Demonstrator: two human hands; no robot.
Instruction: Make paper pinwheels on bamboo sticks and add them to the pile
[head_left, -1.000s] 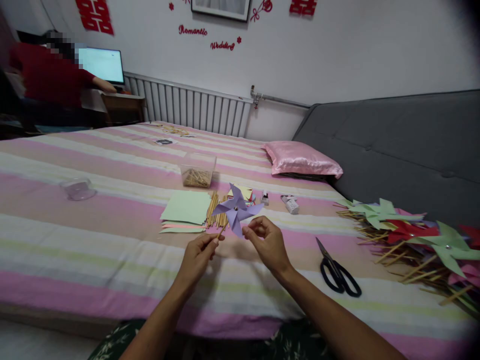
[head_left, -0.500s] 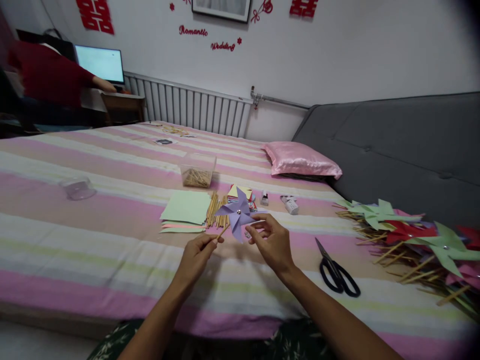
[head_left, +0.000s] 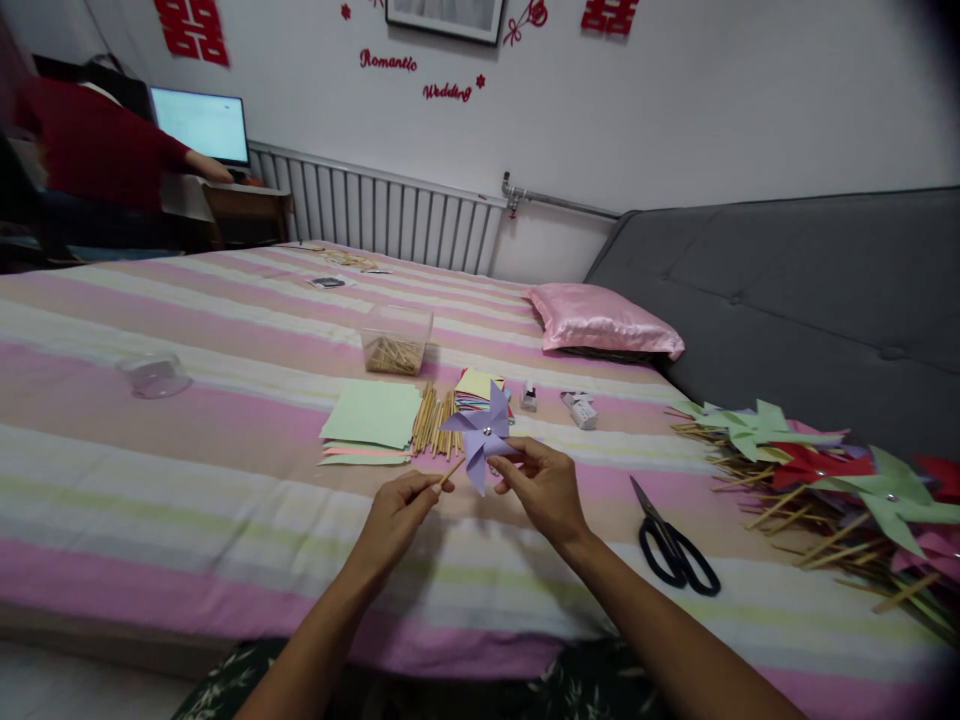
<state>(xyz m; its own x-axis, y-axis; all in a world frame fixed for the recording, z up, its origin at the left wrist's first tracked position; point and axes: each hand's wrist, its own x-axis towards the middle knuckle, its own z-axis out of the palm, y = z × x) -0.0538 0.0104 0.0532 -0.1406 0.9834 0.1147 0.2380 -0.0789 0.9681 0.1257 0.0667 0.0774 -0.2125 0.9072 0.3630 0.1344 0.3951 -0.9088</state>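
Observation:
A purple paper pinwheel with a shiny pin at its middle is held up over the bed. My left hand is closed, thumb and fingers pinching the wooden stick of the pinwheel. At the purple paper's right side, my right hand has its fingers bent around the edge of a blade, with the fingertips partly hidden behind it. Just beyond lie a row of wooden sticks, a stack of light green paper squares and smaller coloured papers.
Black-handled scissors lie to the right, near a heap of finished pinwheels. Farther back are a clear box of sticks, small white boxes, a pink pillow and a clear lid. A person in red sits at a desk.
The pinwheel and both hands have shifted slightly right and down, and its blades have turned a little. My left hand keeps its pinch on the stick.

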